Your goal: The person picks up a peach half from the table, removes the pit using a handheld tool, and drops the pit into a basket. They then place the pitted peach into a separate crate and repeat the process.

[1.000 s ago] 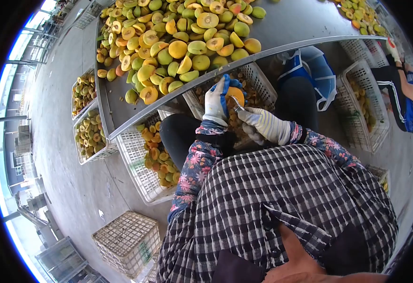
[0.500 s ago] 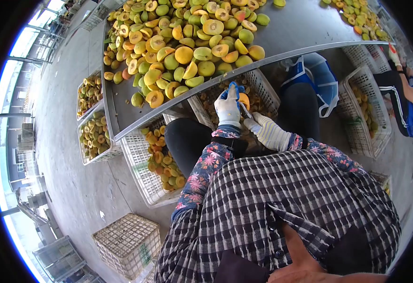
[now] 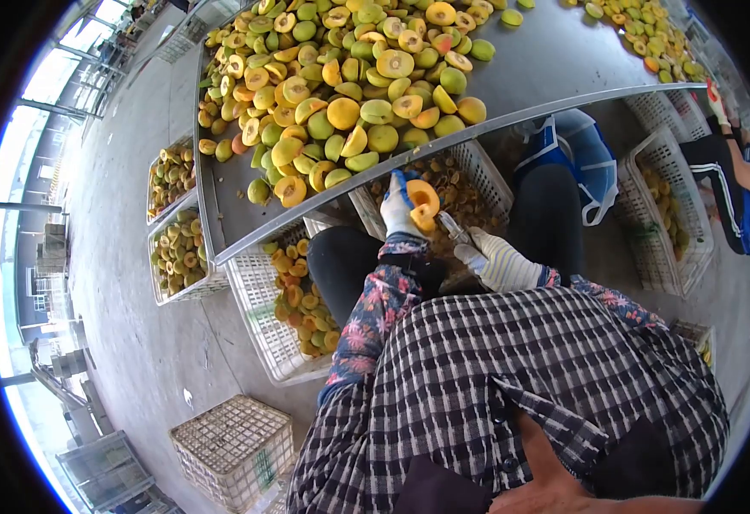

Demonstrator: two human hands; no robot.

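Fruit (image 3: 424, 194), halved and hollowed, sits in the curled left hand (image 3: 400, 211); the right hand (image 3: 507, 264) closes around a metal tool (image 3: 454, 226) just beside it. Steady support and short, shallow strokes, tip turned away from the left hand, should spare the flesh. Beneath lies a crate (image 3: 490, 178); beyond, the worktop (image 3: 546, 68) carries heaped halves (image 3: 343, 113).

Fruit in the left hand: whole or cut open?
Cut open: the fruit in the left hand shows bare orange flesh around a hollow.
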